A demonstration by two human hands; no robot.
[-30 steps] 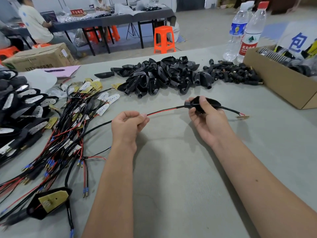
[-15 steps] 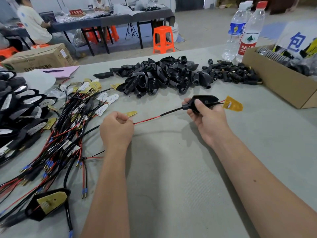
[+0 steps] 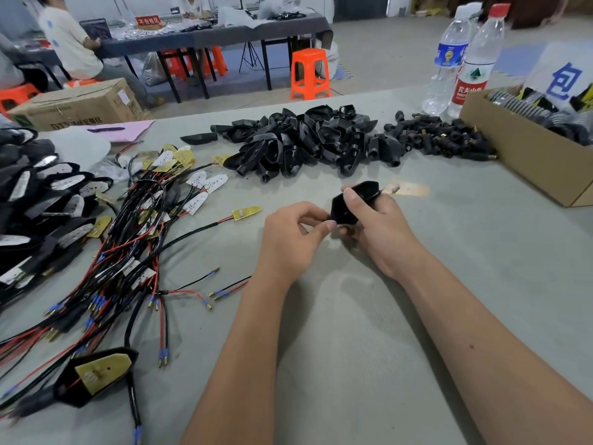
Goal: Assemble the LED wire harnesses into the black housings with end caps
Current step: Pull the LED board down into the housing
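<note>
Both hands are working right in the middle of the desk (image 3: pixel 401 316), which has a grey-green cover. The right hand (image 3: pixel 382 232) has its grip wrapped around a black housing (image 3: pixel 351 203), thumb lying across the top and fingers curled underneath. The housing is a glossy, pointy, shield-shaped shell, held up off the desk and tilted. A small gold LED board (image 3: pixel 409 189) sticks out past its far end, kind of blurry, with a bit of wire going to it.

The left hand (image 3: pixel 293 239) is touching the near end of the housing, thumb and forefinger pinched together on something small right at that end. Can't really make out what it's pinching, it's hidden by the fingers.

Behind the hands there's a big pile of empty housings (image 3: pixel 298 142), all the same shiny black, and just to the right of it a pile of end caps (image 3: pixel 442 138), little stubby black tubes with some brass tips showing. To the left is a tangle of wire harnesses (image 3: pixel 138 239), red and black leads with blue crimps and gold or white boards on the ends. One finished unit (image 3: pixel 96 374) sits near the bottom-left edge, gold board seated in its shell. A cardboard box (image 3: pixel 526 155) is on the right, and two water bottles (image 3: pixel 462 59) stand behind it.
</note>
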